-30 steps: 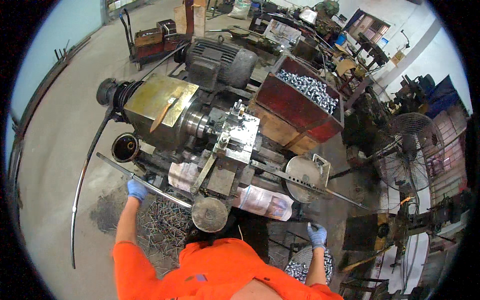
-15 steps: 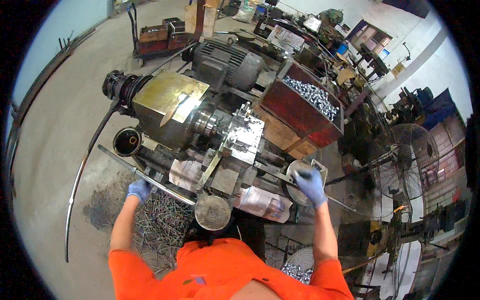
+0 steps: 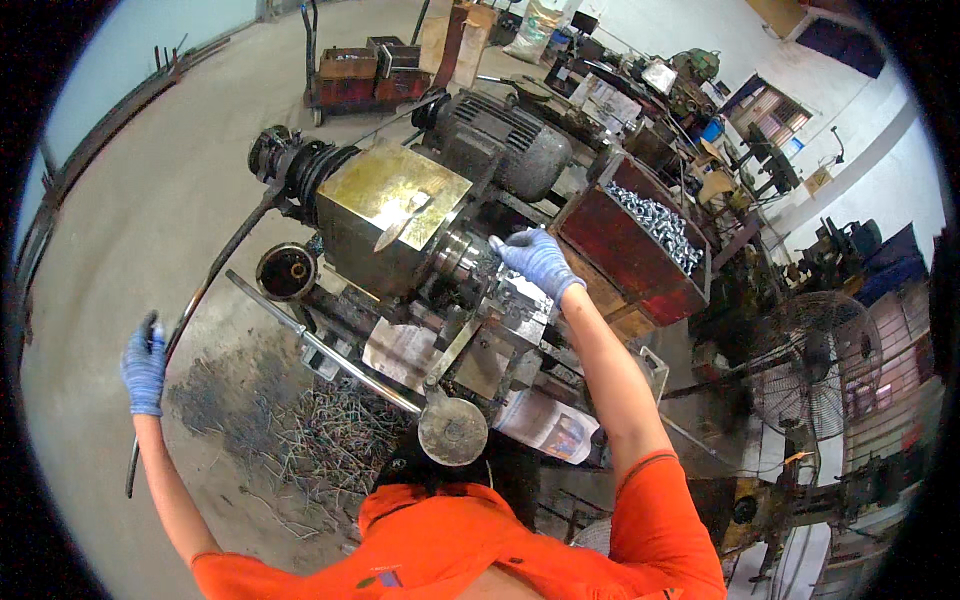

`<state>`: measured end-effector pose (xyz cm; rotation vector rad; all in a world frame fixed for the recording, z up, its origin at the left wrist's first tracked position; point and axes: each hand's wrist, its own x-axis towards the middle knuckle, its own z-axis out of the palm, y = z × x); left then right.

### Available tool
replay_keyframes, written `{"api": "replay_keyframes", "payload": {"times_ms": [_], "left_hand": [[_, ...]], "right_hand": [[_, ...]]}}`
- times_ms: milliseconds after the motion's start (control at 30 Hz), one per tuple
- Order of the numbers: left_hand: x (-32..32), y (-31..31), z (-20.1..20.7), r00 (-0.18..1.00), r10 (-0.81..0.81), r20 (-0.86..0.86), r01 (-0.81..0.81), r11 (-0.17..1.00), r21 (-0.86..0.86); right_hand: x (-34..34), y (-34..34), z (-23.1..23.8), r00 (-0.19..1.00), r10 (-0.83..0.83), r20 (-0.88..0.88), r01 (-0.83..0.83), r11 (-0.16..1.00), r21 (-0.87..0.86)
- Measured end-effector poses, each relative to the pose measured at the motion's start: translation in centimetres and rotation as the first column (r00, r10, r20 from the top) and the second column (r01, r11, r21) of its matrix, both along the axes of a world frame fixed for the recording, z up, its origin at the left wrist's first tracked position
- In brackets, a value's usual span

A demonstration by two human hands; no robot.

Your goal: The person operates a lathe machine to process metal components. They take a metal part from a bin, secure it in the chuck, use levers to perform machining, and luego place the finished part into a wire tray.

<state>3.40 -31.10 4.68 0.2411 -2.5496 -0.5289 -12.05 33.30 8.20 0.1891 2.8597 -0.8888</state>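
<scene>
My left hand (image 3: 145, 368), in a blue-grey knit glove, is raised at the left with its fingers up and slightly apart. It is beside the long bent metal lever (image 3: 205, 290) that hangs down from the machine's left end; whether it touches the lever is unclear. My right hand (image 3: 540, 262), gloved alike, is over the tool block (image 3: 525, 310) next to the round spindle chuck (image 3: 462, 258). Its fingers are drawn together, pointing at the chuck; anything small between them is hidden. A long straight metal bar (image 3: 330, 345) slants down to a round metal disc (image 3: 452, 431) before me.
A red bin (image 3: 630, 240) full of small shiny metal parts stands right of the machine. A motor (image 3: 510, 140) is behind the brass-coloured cover (image 3: 390, 190). Metal scrap (image 3: 320, 430) lies on the floor at left. A caged fan (image 3: 815, 350) stands at right.
My left hand has left the straight bar and moved left to the long lever. My right hand has moved from the round wheel at right up to the chuck. The view has shifted.
</scene>
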Motion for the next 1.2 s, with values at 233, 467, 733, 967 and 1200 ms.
{"api": "replay_keyframes", "payload": {"times_ms": [233,467,733,967,1200], "left_hand": [[0.9,-0.9,-4.7,0.881,0.355,0.313,-0.266,0.918,-0.294],[0.2,-2.4,-2.6,0.899,0.321,0.298,-0.257,0.938,-0.234],[4.8,9.1,-1.2,0.867,0.375,0.329,-0.339,0.927,-0.162],[7.5,13.9,0.7,0.839,0.358,0.410,-0.310,0.933,-0.182],[6.6,11.8,0.0,0.797,0.372,0.476,-0.335,0.928,-0.166]], "right_hand": [[4.7,-3.9,3.9,0.996,0.077,-0.041,-0.087,0.840,-0.536],[6.4,-7.9,5.2,0.926,0.346,-0.153,-0.302,0.919,0.253],[5.1,-8.8,0.6,0.853,0.338,-0.397,-0.138,0.880,0.454],[5.7,-9.5,2.5,0.924,0.344,-0.164,-0.247,0.869,0.430],[7.4,-11.2,6.4,0.940,0.340,-0.030,-0.276,0.809,0.520]]}}
